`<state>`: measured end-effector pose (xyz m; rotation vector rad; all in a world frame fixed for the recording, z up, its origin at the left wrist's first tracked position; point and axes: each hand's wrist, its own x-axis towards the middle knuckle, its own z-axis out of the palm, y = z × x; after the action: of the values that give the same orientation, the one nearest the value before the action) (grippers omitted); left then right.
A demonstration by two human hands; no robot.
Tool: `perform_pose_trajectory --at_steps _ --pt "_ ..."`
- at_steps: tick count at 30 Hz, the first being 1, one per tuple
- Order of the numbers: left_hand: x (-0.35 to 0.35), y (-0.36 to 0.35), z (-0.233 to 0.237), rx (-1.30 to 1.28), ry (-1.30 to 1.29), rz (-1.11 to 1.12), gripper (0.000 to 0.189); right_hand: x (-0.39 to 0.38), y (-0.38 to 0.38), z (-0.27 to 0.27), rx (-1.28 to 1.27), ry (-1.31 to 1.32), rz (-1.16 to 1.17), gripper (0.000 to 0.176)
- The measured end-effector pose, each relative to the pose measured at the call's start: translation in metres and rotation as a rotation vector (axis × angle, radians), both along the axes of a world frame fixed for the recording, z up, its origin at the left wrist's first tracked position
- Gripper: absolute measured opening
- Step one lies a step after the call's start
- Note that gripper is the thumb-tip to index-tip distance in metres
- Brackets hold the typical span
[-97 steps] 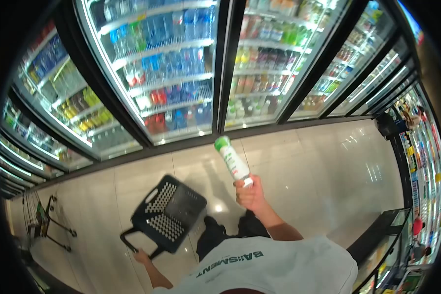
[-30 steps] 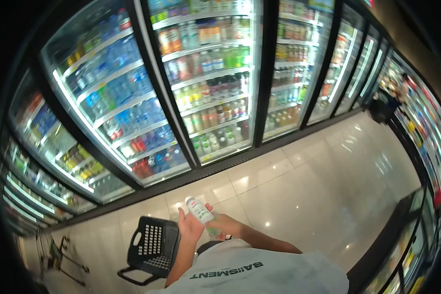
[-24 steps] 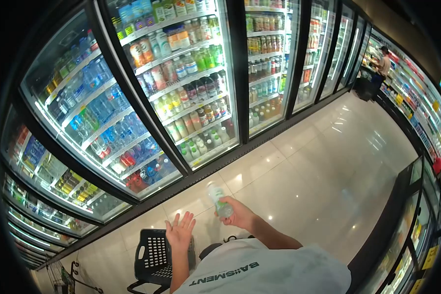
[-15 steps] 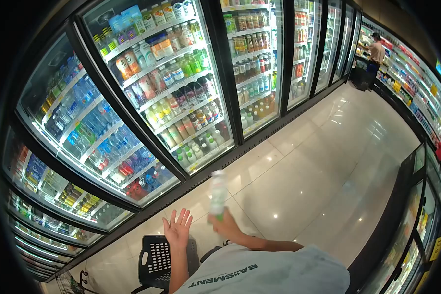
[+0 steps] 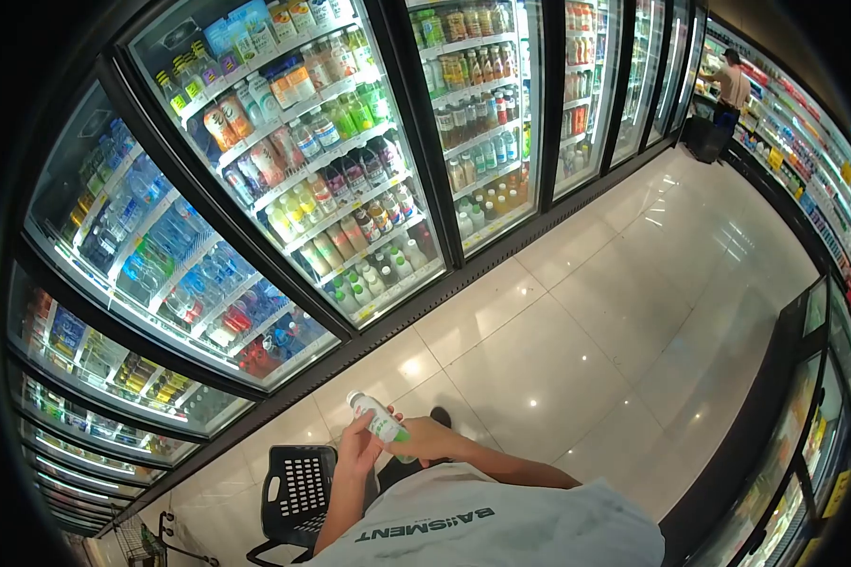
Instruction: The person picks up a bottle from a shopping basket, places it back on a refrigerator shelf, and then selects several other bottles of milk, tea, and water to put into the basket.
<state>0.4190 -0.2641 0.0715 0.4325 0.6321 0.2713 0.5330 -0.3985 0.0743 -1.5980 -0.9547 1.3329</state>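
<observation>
A white bottle [image 5: 373, 417] with a green cap end lies tilted in front of my chest, held between both hands. My right hand [image 5: 426, 438] grips its lower, green end. My left hand [image 5: 357, 450] touches the bottle's side from below and left. Under my left forearm hangs a black plastic shopping basket [image 5: 298, 484]; how it is carried is hidden by my arm. My white T-shirt fills the bottom of the view.
Glass-door drink coolers [image 5: 331, 198] full of bottles line the left side and far wall. The tiled floor [image 5: 615, 312] stretches ahead to the right. A person [image 5: 728, 90] stands at shelves far down the aisle. A dark chest freezer [image 5: 804, 378] runs along the right. A wire cart [image 5: 147, 543] stands bottom left.
Half a second ago my right hand held the bottle upright and my left hand was open beside it. Now the bottle is lowered and tilted, and my left hand is on it.
</observation>
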Motion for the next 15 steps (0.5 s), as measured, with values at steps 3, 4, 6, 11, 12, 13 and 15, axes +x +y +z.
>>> perform_pose_trajectory --at_steps 3,4,6,11,12,13,15 --pt "0.020 0.020 -0.023 0.026 0.134 -0.123 0.030 0.018 0.005 0.002 -0.051 0.005 0.021 0.054" --pt "0.030 0.028 -0.029 0.010 0.130 -0.111 0.030 0.026 0.009 0.002 -0.090 0.012 0.017 0.055" --pt "0.049 0.042 -0.036 0.107 0.157 -0.149 0.030 0.050 0.013 0.010 -0.036 -0.038 0.060 0.058" --pt "0.130 0.101 -0.015 0.430 0.049 0.013 0.048 0.171 0.037 -0.018 0.211 -0.287 0.061 0.046" --pt "0.149 0.118 -0.006 0.525 0.027 0.043 0.051 0.201 0.042 0.019 0.215 -0.141 -0.024 0.039" --pt "0.167 0.136 0.003 0.558 0.014 0.048 0.055 0.231 0.054 0.053 0.170 -0.328 -0.057 0.033" --pt "0.200 0.168 0.020 0.617 -0.090 0.064 0.061 0.299 0.078 0.100 0.293 -0.486 -0.195 0.029"
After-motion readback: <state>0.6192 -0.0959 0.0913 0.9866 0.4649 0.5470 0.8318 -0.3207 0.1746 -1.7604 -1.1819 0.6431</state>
